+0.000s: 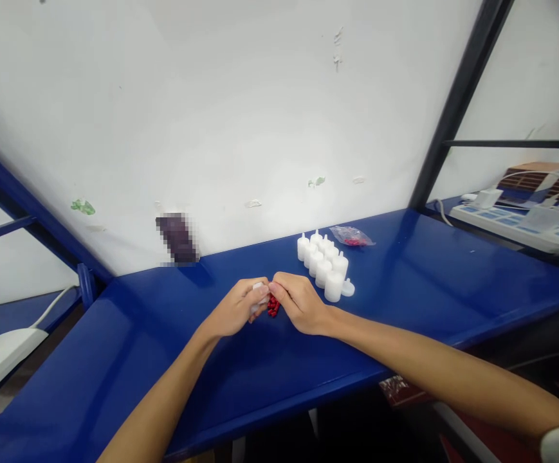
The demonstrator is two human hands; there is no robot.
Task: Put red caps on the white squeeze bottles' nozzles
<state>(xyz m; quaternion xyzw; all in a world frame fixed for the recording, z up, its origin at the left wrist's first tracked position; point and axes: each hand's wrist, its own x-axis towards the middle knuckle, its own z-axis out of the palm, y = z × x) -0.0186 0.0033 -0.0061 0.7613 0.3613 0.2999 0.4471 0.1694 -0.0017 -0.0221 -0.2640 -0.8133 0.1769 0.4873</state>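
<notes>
My left hand (238,307) is closed around a small white bottle (258,287), which lies tilted and partly hidden by the fingers. My right hand (301,302) meets it, thumb and bent fingers pinched together at the bottle's end. Whatever sits in that pinch is hidden. Just below and between both hands lies a small pile of red cap-like pieces (273,306) on the blue table (163,360). To the right, several white bottles (333,286) with narrow pointed tips stand upright in rows. Beside the nearest one is a loose white nozzle lid (348,288).
Behind the bottles lies a clear plastic bag (352,236) with red pieces inside. A blurred dark object (179,238) leans on the white wall. Power strips (515,225) with cables are at the far right and also at the left. Metal frame posts (457,109) rise on both sides.
</notes>
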